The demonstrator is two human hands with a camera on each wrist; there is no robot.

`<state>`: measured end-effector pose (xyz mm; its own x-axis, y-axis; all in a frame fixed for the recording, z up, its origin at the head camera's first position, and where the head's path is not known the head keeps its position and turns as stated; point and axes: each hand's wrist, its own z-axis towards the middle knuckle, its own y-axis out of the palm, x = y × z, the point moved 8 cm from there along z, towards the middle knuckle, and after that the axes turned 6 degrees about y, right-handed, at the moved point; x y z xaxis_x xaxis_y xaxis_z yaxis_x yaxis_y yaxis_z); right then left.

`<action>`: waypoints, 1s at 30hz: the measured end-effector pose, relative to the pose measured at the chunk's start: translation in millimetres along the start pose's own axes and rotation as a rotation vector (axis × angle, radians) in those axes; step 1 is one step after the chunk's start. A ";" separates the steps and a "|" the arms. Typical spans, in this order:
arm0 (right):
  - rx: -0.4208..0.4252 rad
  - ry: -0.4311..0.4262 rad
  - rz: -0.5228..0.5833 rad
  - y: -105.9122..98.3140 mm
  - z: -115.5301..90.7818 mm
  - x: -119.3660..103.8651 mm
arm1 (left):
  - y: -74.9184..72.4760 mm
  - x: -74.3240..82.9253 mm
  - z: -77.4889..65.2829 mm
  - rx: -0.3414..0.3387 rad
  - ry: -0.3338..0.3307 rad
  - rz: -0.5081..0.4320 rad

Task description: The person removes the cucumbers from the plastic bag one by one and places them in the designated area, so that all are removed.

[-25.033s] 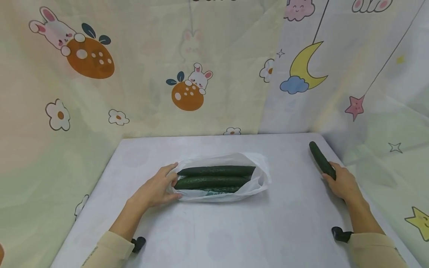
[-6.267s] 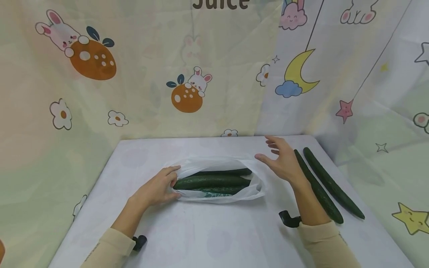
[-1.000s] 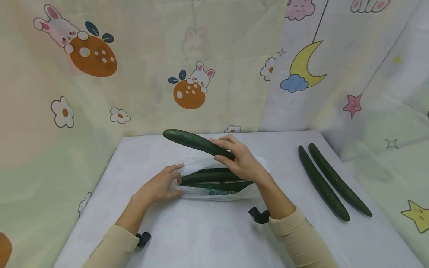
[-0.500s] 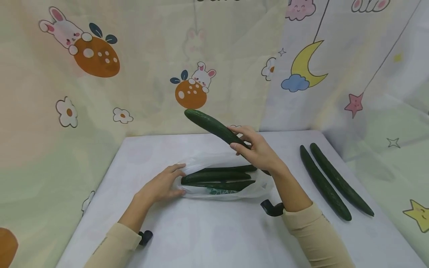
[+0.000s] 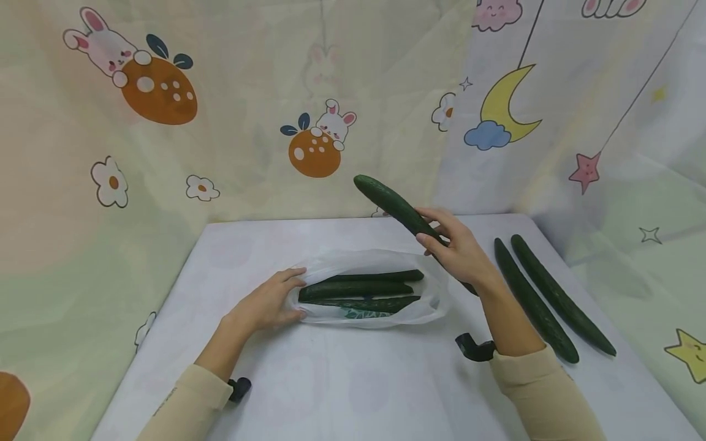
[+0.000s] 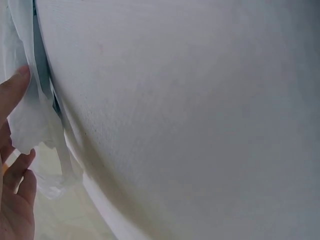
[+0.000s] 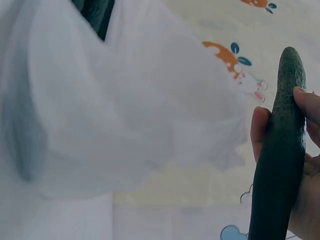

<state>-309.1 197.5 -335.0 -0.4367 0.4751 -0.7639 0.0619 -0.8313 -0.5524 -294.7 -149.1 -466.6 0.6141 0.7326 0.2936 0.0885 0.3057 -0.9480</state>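
We see the cucumber [image 5: 388,199] in the air, tilted, its raised tip pointing up and left and its lower end hanging beside the bag's right end. Our right hand [image 5: 460,251] pinches it below its middle, thumb on one side and fingers on the other. With much of its length beyond that pinch, we judge that it could swivel or dip, and smooth skin under a light grip could let it slip. Below and left, the bag [image 5: 353,263] lies with its mouth wide, three cucumbers [image 5: 358,289] showing inside; the low end, swung back that way, could snag the thin plastic and drag the bag. Our left hand [image 5: 267,303] is at the bag's left end, fingers spread against the plastic; should it let go, the limp mouth could sag over what lies within. To the right, two cucumbers [image 5: 532,303] [image 5: 559,294] rest side by side on the surface [image 5: 353,380], near its right edge. A cucumber dropped or pushed against them could roll them, being round, towards that edge. Our right forearm passes close to the nearer one, so a careless sweep of the sleeve [image 5: 543,392] might nudge it too.
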 end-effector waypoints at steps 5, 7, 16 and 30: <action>0.001 0.074 -0.024 -0.6 -6.3 20.4 | -1.5 -2.8 -9.3 0.013 -0.004 -0.001; -0.005 0.103 -0.040 -0.3 -9.6 27.6 | -1.6 -3.8 -12.6 0.018 0.000 0.000; 0.042 0.133 -0.080 -20.9 -27.5 46.1 | -0.9 -1.3 0.8 0.025 0.048 0.002; 0.096 0.121 -0.118 -28.8 -41.1 68.5 | -2.7 3.3 1.4 0.045 0.064 0.019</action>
<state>-303.9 265.8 -385.1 -0.3248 0.5973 -0.7333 -0.0721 -0.7887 -0.6105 -294.1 -146.6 -462.9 0.6644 0.6987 0.2653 0.0417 0.3198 -0.9466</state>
